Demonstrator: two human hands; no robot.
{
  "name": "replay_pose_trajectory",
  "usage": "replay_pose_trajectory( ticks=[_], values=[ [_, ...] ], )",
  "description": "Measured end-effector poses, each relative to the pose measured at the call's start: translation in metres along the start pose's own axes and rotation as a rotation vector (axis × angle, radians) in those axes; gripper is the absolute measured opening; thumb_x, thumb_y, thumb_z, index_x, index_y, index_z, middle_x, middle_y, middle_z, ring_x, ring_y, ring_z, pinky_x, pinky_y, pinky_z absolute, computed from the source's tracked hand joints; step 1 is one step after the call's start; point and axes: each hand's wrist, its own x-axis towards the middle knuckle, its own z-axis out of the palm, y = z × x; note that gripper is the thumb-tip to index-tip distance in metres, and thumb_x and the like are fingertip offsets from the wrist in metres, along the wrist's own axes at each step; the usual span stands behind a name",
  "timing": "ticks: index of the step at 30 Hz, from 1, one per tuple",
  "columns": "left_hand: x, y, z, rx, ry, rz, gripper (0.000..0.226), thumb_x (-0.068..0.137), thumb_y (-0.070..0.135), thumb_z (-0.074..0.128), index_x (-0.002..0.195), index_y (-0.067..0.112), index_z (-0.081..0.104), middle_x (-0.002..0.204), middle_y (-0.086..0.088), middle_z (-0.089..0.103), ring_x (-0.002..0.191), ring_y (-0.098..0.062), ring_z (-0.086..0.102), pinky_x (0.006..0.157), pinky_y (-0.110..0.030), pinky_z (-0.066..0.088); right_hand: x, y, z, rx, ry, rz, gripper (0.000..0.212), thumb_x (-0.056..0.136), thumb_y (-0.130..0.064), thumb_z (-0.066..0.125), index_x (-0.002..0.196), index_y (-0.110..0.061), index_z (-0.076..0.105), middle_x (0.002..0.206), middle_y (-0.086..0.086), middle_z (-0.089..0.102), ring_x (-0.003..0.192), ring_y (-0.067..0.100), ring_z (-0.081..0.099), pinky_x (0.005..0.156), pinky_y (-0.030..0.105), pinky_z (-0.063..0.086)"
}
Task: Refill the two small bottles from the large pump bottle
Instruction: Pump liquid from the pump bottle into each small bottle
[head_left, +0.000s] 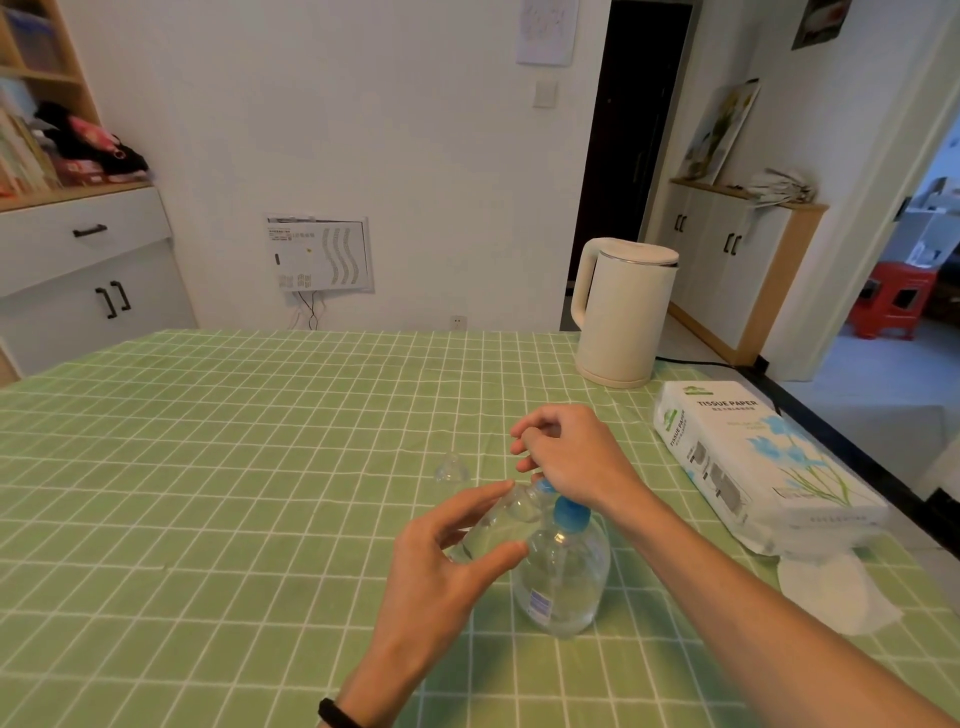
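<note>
Holding the small bottle (498, 525) between thumb and fingers, the left grip (441, 566) pinches its clear body from both sides, the thumb below and the index finger along the top. The small bottle lies tilted, its neck raised to the right and touching or just beside the blue nozzle (545, 486). The right grip (571, 457) sits over the top of the pump with its fingers curled. The hand hides the pump head, so I cannot tell whether those fingers close on it or only rest there. The nozzle pokes out from under this hand toward the small bottle's mouth.

Below it the large pump bottle (563, 577) stands upright on the worktop (208, 467), clear, with a blue collar and a small label low on its side. It is just right of the left grip and touches the small bottle near the shoulder. A clear plastic piece (451, 467), cap-like, lies on the worktop just beyond the left fingertips, apart from both bottles. A black band (337, 714) circles the left wrist.

Green checked cloth covers the worktop. A pack of tissue paper (763, 457) lies to the right, with loose white sheets (836, 587) at its near end. A cream kettle (621, 312) stands at the far right edge.
</note>
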Motion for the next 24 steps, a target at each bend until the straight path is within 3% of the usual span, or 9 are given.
replay_pose_trajectory(
  ticks=[9, 19, 24],
  values=[
    [-0.0004, -0.0068, 0.001, 0.021, -0.003, 0.0, 0.05, 0.078, 0.02, 0.091, 0.12, 0.042, 0.075, 0.115, 0.026, 0.077, 0.111, 0.002, 0.072, 0.1, -0.029, 0.054, -0.0034, 0.0087, 0.0064, 0.048, 0.004, 0.037, 0.031, 0.099, 0.0, 0.047, 0.095, -0.018, 0.073, 0.087, -0.001, 0.078, 0.075, 0.008, 0.075, 0.073, 0.028, 0.062],
    [-0.0019, -0.004, 0.0008, 0.018, -0.001, -0.01, 0.05, 0.078, 0.022, 0.091, 0.122, 0.041, 0.075, 0.114, 0.025, 0.078, 0.11, 0.0, 0.072, 0.1, -0.033, 0.056, -0.0026, 0.0057, 0.0035, 0.042, 0.001, 0.042, 0.027, 0.099, -0.004, 0.051, 0.094, -0.02, 0.072, 0.087, -0.003, 0.078, 0.074, 0.007, 0.076, 0.075, 0.031, 0.064],
    [0.0002, 0.0012, 0.0001, 0.017, -0.002, 0.0, 0.05, 0.078, 0.025, 0.091, 0.121, 0.043, 0.075, 0.114, 0.026, 0.077, 0.11, 0.001, 0.072, 0.101, -0.031, 0.054, 0.0013, -0.0002, 0.001, -0.019, -0.029, 0.003, 0.022, 0.099, -0.01, 0.054, 0.096, -0.023, 0.072, 0.087, -0.005, 0.078, 0.073, 0.008, 0.076, 0.066, 0.028, 0.06]
  ],
)
